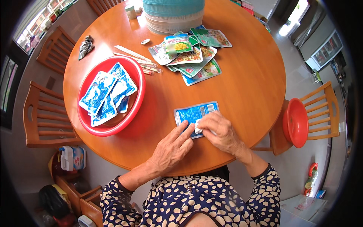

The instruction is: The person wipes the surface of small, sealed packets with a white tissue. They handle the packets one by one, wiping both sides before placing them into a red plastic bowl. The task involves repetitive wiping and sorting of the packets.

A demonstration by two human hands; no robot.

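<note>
Head view: a blue food packet (194, 114) lies flat on the round wooden table (242, 87), right under both hands near the person's edge of the tabletop. The left hand (172, 148) rests palm down with its fingers stretched forward, the fingertips (185, 132) pressing on the near left part of the packet. The right hand (221, 130) is curled over the packet's near right part, its fingers bunched on a small white wad (198, 128), perhaps a cloth or tissue, pressed against the packet's face. The two hands sit close together, nearly touching over the packet. Ahead of the left hand and further to its left stands a red basin (134, 102) holding several more blue packets (107, 92) lying overlapped. Beyond the basin, a few wrapped chopsticks (136, 58) lie on the table, with a dark crumpled cloth (86, 46) further left. Well ahead of both hands spreads a loose heap of green packets (191, 56), and past it a round teal and white mesh food cover (173, 13). To the right of the right hand, off the table, a second red basin (295, 122) leans on a wooden chair (325, 109).
</note>
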